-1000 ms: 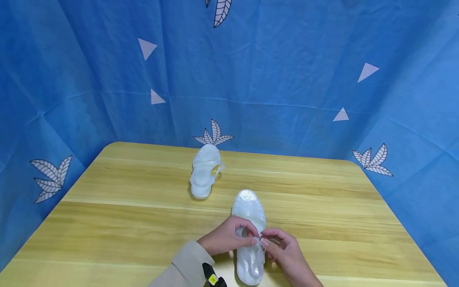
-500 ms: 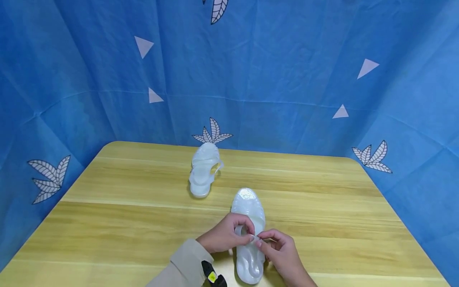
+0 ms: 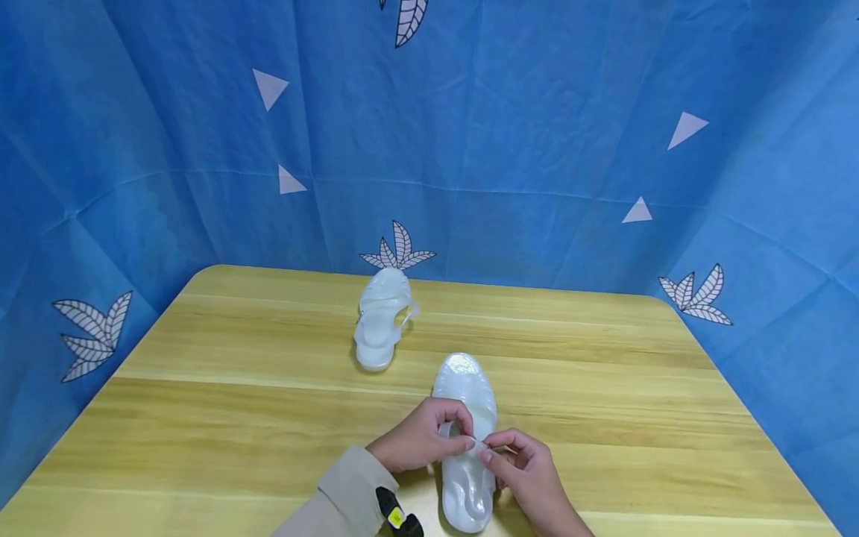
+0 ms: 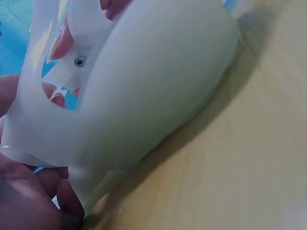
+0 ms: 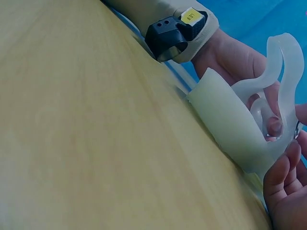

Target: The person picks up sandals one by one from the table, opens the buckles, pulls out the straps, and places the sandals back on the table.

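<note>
Sandal [image 3: 465, 440], translucent white, lies at 6 o'clock on the table [image 3: 221, 418], toe pointing 12. I see my left hand [image 3: 419, 441] and right hand [image 3: 526, 473] both pinching its strap [image 3: 478, 446] at mid-shoe; fastening looks unfinished. Second sandal [image 3: 381, 319] sits untouched toward 11 o'clock, well apart.
</note>
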Demonstrator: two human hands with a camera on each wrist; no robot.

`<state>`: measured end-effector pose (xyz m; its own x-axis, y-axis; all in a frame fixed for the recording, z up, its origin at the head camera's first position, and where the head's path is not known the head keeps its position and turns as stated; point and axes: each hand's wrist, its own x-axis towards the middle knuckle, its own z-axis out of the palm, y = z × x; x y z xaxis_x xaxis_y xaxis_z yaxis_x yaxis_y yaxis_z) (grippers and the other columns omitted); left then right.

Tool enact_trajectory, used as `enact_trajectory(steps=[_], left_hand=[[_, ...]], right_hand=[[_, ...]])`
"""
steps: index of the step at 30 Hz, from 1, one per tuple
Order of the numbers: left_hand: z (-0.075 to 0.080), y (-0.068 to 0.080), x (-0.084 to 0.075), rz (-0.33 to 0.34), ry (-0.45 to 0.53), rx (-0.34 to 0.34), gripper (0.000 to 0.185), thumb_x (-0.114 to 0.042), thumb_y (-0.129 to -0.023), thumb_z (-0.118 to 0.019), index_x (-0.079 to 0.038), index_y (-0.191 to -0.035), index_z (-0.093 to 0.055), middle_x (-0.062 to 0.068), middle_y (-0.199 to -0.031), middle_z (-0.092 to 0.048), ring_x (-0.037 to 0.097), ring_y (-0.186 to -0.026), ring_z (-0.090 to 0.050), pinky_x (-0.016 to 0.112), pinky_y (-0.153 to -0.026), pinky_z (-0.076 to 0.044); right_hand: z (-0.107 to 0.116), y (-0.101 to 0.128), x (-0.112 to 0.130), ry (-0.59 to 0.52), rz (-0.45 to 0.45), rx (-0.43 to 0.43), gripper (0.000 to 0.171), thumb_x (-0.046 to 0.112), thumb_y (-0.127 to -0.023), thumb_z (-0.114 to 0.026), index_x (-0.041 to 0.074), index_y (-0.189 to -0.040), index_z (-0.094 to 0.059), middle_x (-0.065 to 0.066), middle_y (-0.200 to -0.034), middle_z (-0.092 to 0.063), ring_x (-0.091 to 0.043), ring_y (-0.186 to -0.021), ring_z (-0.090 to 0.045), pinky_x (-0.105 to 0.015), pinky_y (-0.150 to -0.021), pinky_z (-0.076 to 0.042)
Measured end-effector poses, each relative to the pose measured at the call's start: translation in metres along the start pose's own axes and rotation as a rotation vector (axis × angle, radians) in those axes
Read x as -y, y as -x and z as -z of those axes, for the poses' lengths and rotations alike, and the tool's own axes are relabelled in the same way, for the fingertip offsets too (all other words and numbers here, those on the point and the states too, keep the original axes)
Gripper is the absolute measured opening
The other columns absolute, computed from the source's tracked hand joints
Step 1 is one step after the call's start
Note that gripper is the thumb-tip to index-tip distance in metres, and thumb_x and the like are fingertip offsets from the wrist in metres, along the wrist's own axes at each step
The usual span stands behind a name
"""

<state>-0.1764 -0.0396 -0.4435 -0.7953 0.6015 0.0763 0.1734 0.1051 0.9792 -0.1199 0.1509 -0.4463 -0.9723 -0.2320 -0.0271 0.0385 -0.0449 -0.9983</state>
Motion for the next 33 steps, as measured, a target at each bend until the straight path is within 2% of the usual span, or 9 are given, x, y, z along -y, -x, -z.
enact_trajectory(steps=[4, 10, 13, 17, 21, 25, 30, 33], left_hand=[[0.003, 0.000, 0.003, -0.012, 0.018, 0.001, 0.008, -0.008, -0.085, -0.067, -0.003, -0.086, -0.060, 0.007, -0.089, -0.062, 0.007, -0.091, -0.055, 0.025, -0.091, -0.040], [0.006, 0.003, 0.006, -0.016, 0.134, -0.044, 0.014, -0.008, -0.087, -0.066, 0.003, -0.091, -0.057, 0.005, -0.089, -0.061, 0.007, -0.083, -0.056, 0.019, -0.073, -0.046], [0.002, 0.003, 0.005, 0.000, 0.082, -0.055, 0.014, -0.012, -0.086, -0.068, -0.001, -0.088, -0.060, 0.003, -0.090, -0.061, 0.006, -0.085, -0.054, 0.020, -0.076, -0.045], [-0.005, 0.002, 0.000, -0.002, -0.045, -0.062, 0.013, -0.021, -0.085, -0.070, -0.010, -0.088, -0.064, 0.000, -0.095, -0.063, 0.006, -0.092, -0.053, 0.023, -0.083, -0.043], [-0.008, 0.003, -0.006, -0.004, -0.129, -0.098, 0.017, -0.026, -0.084, -0.071, -0.016, -0.096, -0.065, -0.006, -0.104, -0.060, 0.009, -0.101, -0.052, 0.030, -0.084, -0.043], [-0.007, 0.006, -0.010, 0.000, -0.164, -0.131, 0.022, -0.024, -0.083, -0.072, -0.015, -0.101, -0.063, -0.005, -0.112, -0.056, 0.012, -0.104, -0.050, 0.029, -0.079, -0.045], [-0.004, 0.012, -0.012, -0.014, -0.168, -0.258, 0.026, -0.020, -0.083, -0.072, -0.010, -0.105, -0.061, 0.004, -0.108, -0.055, 0.017, -0.098, -0.052, 0.027, -0.075, -0.050], [-0.005, 0.017, -0.013, 0.012, -0.176, -0.339, 0.027, -0.022, -0.080, -0.074, -0.008, -0.100, -0.062, 0.006, -0.100, -0.055, 0.019, -0.093, -0.054, 0.027, -0.076, -0.050]], right_hand=[[0.000, 0.000, 0.001, -0.006, 0.003, 0.001, 0.030, 0.002, -0.087, -0.061, -0.021, -0.103, -0.048, 0.004, -0.087, -0.065, -0.002, -0.064, -0.056, -0.019, -0.055, -0.046], [0.002, 0.000, 0.002, -0.028, -0.014, -0.009, 0.028, 0.002, -0.087, -0.059, -0.020, -0.102, -0.050, 0.002, -0.087, -0.063, -0.003, -0.062, -0.054, -0.019, -0.054, -0.046], [0.004, 0.000, 0.001, -0.032, -0.031, 0.020, 0.018, 0.003, -0.088, -0.060, -0.010, -0.100, -0.056, 0.003, -0.090, -0.065, -0.003, -0.063, -0.055, -0.020, -0.056, -0.046], [0.005, -0.001, 0.000, -0.030, -0.017, 0.068, 0.007, 0.003, -0.090, -0.059, 0.003, -0.097, -0.061, 0.004, -0.092, -0.066, -0.004, -0.068, -0.057, -0.020, -0.058, -0.047], [0.004, -0.002, -0.001, -0.005, -0.010, 0.077, 0.014, 0.003, -0.089, -0.059, -0.006, -0.100, -0.058, 0.004, -0.092, -0.065, -0.004, -0.070, -0.058, -0.020, -0.058, -0.048], [0.003, -0.002, 0.000, 0.031, -0.066, 0.066, 0.030, 0.006, -0.089, -0.061, -0.017, -0.106, -0.051, 0.003, -0.089, -0.064, -0.005, -0.069, -0.058, -0.022, -0.060, -0.050], [0.005, 0.000, 0.002, 0.142, -0.132, 0.045, 0.033, 0.011, -0.089, -0.062, -0.014, -0.107, -0.053, -0.006, -0.090, -0.064, -0.007, -0.072, -0.061, -0.025, -0.064, -0.054], [0.008, 0.003, 0.005, 0.203, -0.155, 0.035, 0.033, 0.014, -0.089, -0.063, -0.012, -0.108, -0.054, -0.011, -0.094, -0.064, -0.009, -0.076, -0.062, -0.027, -0.066, -0.055]])
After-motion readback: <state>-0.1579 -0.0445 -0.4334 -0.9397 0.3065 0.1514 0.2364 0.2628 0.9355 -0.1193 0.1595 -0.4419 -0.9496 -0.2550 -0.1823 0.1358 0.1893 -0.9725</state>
